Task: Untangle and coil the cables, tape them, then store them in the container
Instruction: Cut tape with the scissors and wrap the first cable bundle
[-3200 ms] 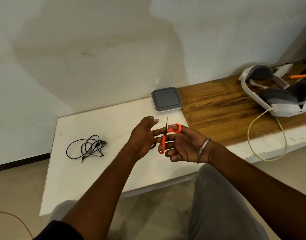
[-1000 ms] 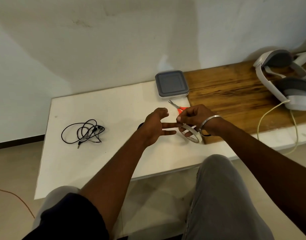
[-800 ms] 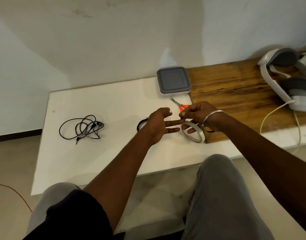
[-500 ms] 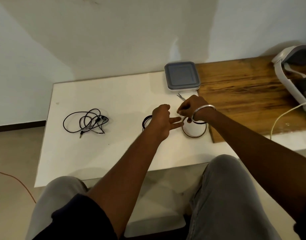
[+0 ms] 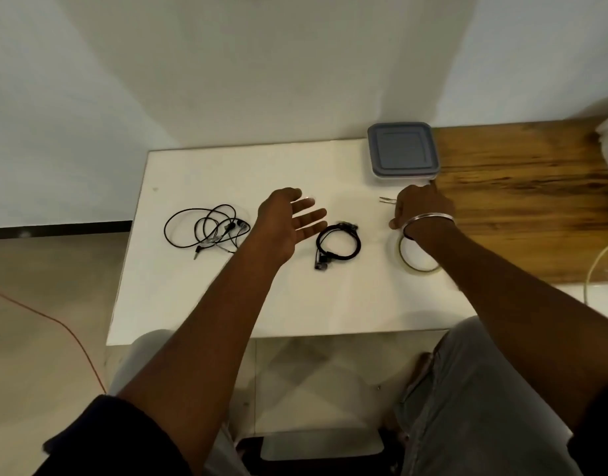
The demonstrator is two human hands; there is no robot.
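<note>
The coiled black cable (image 5: 338, 243) lies flat on the white table (image 5: 227, 297), near the middle of the top, with a small dark plug end at its lower left. I see no hand touching it. The tangled black earphone cable (image 5: 206, 231) lies in loose loops on the same table, well to the left of the coil.

The left hand (image 5: 288, 221) hangs over the table between the two cables, closer to the coil. Its fingers are straight and spread, pointing right, and it holds nothing.

The roll of clear tape (image 5: 417, 269) lies flat on the table just right of the coil, partly covered by the right wrist. The right hand (image 5: 421, 207) sits beyond the roll, its back turned to the camera, with a silver metal bangle (image 5: 429, 219) on the wrist. Its fingers are mostly hidden, so I cannot tell whether it grips anything. Thin metal scissor tips (image 5: 386, 200) stick out from under its left side.

The square container with a grey lid (image 5: 403, 149) stands at the table's far edge by the wall, lid on, just beyond the right hand. To its right runs a brown wooden board (image 5: 522, 194). A pale yellow cord (image 5: 587, 283) curves at the right edge. A thin orange cord (image 5: 57, 321) crosses the floor at the left.
</note>
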